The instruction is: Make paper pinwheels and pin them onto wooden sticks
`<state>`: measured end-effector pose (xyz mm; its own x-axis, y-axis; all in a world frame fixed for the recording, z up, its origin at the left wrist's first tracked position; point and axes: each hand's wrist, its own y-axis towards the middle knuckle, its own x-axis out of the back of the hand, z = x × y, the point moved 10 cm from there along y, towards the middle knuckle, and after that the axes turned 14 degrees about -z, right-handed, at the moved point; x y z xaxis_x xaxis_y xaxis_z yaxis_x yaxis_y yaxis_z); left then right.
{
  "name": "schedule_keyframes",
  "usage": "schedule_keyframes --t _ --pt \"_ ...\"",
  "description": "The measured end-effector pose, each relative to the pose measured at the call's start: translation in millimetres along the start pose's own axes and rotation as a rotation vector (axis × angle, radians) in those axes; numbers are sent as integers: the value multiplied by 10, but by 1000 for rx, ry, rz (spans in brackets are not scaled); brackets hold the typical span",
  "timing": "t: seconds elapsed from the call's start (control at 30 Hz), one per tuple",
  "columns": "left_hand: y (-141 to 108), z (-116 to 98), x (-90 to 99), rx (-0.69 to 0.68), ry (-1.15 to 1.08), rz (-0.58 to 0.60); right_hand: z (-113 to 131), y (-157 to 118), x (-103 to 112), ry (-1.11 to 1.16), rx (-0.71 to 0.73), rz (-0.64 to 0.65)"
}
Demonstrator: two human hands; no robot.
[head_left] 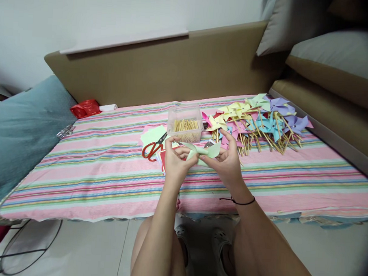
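Note:
Both my hands hold a pale green paper with curled, folded-in corners, above the front of the striped cloth. My left hand pinches its left side with the thumb near the middle. My right hand grips the right side, thumb also near the middle, index finger raised. Just behind my hands stands a clear plastic box of short wooden sticks. Left of my left hand lie scissors with orange-red handles, partly over light green paper sheets. Red paper shows beside my left hand.
Many finished paper pinwheels on sticks are piled at the back right. A red plastic bag and a white item lie at the back left, near a blue cushion. A brown backrest runs behind the striped cloth.

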<state>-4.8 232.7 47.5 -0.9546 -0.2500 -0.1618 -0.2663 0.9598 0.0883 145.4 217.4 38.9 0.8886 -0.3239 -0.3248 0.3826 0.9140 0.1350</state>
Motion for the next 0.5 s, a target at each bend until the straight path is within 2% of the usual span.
schedule_keyframes --t 0.23,0.5 --pt "4 16 11 9 21 -4 -41 19 27 5 -29 -12" --pt "1 28 35 8 67 -12 -65 13 -2 -7 -51 35"
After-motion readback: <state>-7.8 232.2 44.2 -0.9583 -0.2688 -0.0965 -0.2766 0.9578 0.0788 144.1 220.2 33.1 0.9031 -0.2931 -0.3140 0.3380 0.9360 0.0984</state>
